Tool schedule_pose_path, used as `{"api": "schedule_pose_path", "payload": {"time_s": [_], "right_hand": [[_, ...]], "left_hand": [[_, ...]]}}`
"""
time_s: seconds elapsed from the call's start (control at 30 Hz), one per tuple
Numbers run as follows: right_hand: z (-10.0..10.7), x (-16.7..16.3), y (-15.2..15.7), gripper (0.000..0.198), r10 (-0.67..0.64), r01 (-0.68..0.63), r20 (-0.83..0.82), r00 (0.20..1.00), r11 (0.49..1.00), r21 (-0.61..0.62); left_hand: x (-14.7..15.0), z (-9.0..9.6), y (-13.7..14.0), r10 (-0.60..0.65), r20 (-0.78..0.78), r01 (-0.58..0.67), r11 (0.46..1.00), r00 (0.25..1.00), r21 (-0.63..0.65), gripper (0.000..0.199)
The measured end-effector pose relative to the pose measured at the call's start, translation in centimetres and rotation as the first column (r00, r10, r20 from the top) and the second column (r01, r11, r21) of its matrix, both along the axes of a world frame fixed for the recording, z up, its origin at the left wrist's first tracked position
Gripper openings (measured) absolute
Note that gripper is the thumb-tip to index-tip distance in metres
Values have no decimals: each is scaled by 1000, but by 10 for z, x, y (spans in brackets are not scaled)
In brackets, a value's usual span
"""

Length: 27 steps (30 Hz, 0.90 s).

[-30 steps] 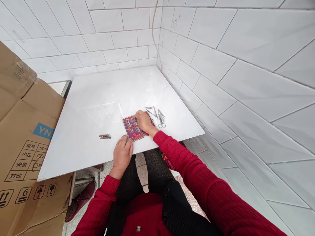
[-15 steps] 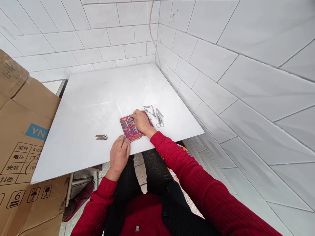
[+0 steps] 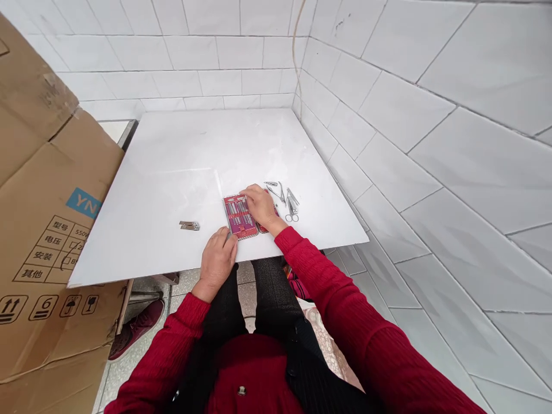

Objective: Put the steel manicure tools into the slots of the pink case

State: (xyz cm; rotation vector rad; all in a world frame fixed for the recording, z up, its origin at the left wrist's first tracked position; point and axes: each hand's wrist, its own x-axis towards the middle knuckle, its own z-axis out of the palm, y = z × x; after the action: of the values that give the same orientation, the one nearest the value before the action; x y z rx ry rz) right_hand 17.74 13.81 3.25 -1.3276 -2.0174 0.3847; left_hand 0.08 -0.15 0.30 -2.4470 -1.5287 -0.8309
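An open manicure case (image 3: 242, 234) with a red and purple lining lies near the front edge of the white table. Several slim metal tools (image 3: 235, 214) sit in a row under its strap. My left hand (image 3: 218, 259) closes on the case's near left corner, thumb against the edge. Across the fold of the case reaches my right hand (image 3: 262, 208), its fingertips pinched together at the top of the tools; what they hold is hidden. Just right of the case lie small scissors (image 3: 292, 216) and cuticle nippers (image 3: 281, 193). A nail clipper (image 3: 189, 225) rests to the left.
The white table (image 3: 181, 149) meets tiled walls (image 3: 241, 52) at the back and right. A large cardboard box (image 3: 38, 190) stands against its left side. A thin cable (image 3: 295, 52) hangs in the corner. Below on the floor shows a dark red shoe (image 3: 140, 328).
The view has tilted and shifted, so the table and case appear farther right. Both hands stay at nearly the same places on the case.
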Motion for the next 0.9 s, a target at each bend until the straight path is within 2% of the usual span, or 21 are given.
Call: {"api": "schedule_pose_path", "payload": {"time_s": [0.07,0.17,0.27,0.33,0.4,0.5,0.63,0.77,0.9], "right_hand": [[11,-3,-5,45,0,2,-57,998,1000,30],[31,-21,-18,38,102,-102,-27,994,995,15],[49,-53,-33,27,310,-301,142,940,950,-84],[57,-76,-42,23,381,-346,274,883,923,-166],[62,-96,-46,23,400,-350,370,838,916,-197],[65,-115,-48,25,389,-336,460,798,921,-195],[65,-128,-50,26,393,-350,546,739,918,-187],[56,-138,-51,26,377,-374,643,667,915,-148],[47,-147,-49,25,365,-368,661,656,919,-143]], "left_hand": [[1,0,-1,3,-4,-3,1000,1000,0,22],[2,-1,-2,14,0,-14,1000,1000,13,21],[2,-2,-3,22,19,-22,999,1000,28,20],[1,-3,-3,19,5,-19,999,1000,45,20],[1,-4,-3,15,-14,-14,998,1000,63,20],[0,-6,-3,10,-13,-9,997,1000,71,19],[-1,-10,-3,1,16,-1,1000,1000,-1,18],[-1,-14,-4,2,27,-1,999,1000,-42,14],[-1,-15,-4,9,39,-7,999,999,-52,13]]}}
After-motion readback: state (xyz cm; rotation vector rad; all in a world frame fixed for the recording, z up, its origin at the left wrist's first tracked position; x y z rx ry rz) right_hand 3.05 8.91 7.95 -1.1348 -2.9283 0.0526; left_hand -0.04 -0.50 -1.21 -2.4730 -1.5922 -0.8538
